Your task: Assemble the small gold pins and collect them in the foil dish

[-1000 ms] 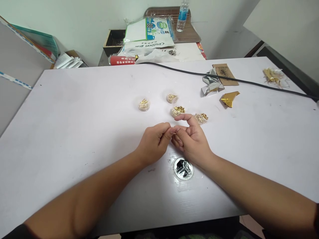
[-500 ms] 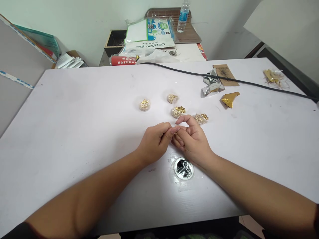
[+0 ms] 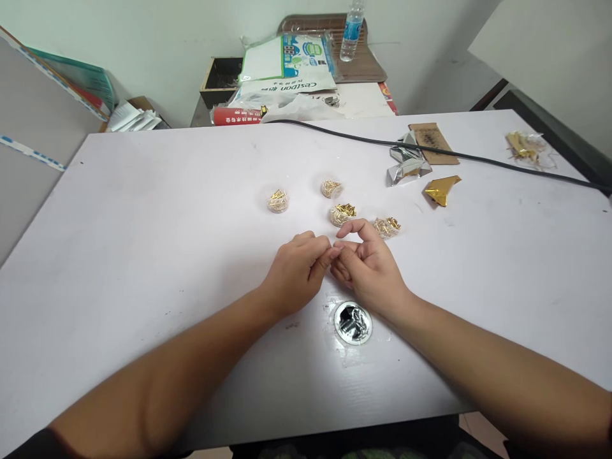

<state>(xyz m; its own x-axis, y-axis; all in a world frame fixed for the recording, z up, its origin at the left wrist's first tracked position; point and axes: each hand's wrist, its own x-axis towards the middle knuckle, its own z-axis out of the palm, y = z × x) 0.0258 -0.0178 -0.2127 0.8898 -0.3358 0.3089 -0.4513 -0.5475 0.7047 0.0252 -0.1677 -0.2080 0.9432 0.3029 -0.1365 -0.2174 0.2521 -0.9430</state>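
Observation:
My left hand (image 3: 296, 271) and my right hand (image 3: 368, 268) meet fingertip to fingertip above the white table (image 3: 143, 223). Both are closed in a pinch on something too small to make out where they touch. Just beyond them lie several small clear dishes of little gold parts: one at the left (image 3: 277, 201), one further back (image 3: 331, 188), one just ahead of my right fingers (image 3: 342, 213) and one at the right (image 3: 386, 226). A round shiny dish with dark metal parts (image 3: 352, 322) sits under my right wrist.
A black cable (image 3: 430, 150) runs across the far side of the table. Silver foil (image 3: 406, 166), gold foil (image 3: 440, 189), a brown card (image 3: 431, 141) and a bag of gold pieces (image 3: 523, 146) lie at the far right. Behind the table stands a bottle (image 3: 352, 29) among packets.
Both hands have stayed together in the same spot. The fingertips have shifted only slightly against each other.

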